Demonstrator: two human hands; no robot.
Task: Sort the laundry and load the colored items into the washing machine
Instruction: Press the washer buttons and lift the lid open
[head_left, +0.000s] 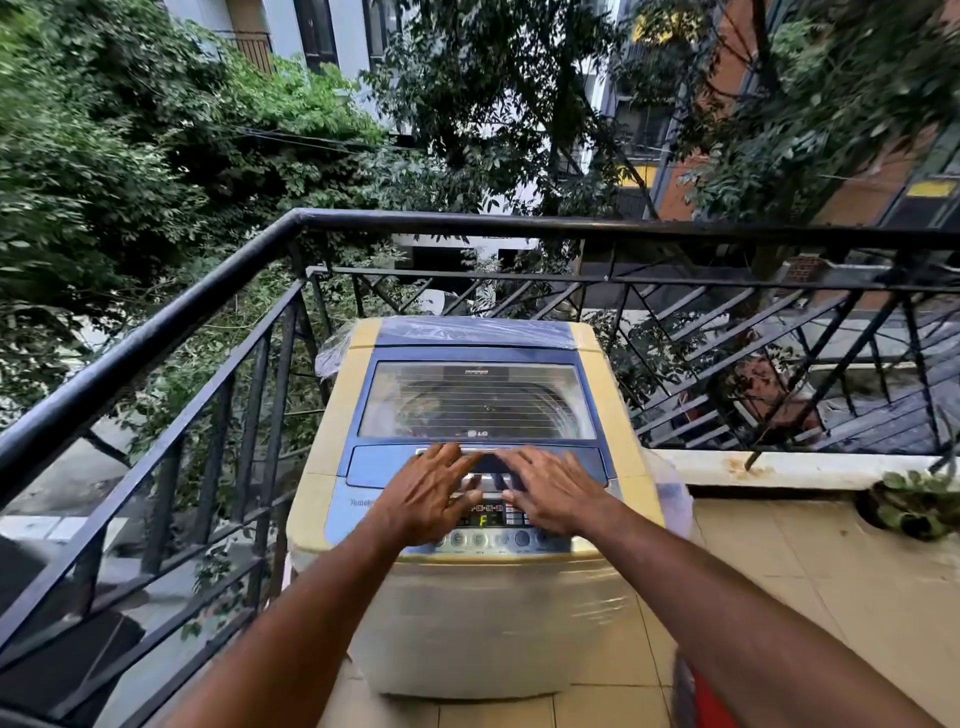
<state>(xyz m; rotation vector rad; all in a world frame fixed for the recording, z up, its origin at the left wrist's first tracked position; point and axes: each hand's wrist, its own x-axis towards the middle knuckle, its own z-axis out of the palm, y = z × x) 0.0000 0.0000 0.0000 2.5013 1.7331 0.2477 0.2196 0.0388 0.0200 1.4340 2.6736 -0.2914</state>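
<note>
A top-loading washing machine (332, 431), yellowed cream with a blue top, stands in the balcony corner. Its transparent lid (475, 400) lies shut, and dim shapes show through it. My left hand (428, 496) and my right hand (553, 493) rest side by side, fingers spread, on the front edge of the lid and over the control panel (488, 519). Neither hand holds anything. A lit display shows between the hands. No loose laundry is in view.
A black metal railing (171, 317) runs along the left and behind the machine. A low white ledge (779, 467) lies at the right, with a small plant (914, 504) beside it. A red object (704, 696) sits at the bottom right on the tiled floor.
</note>
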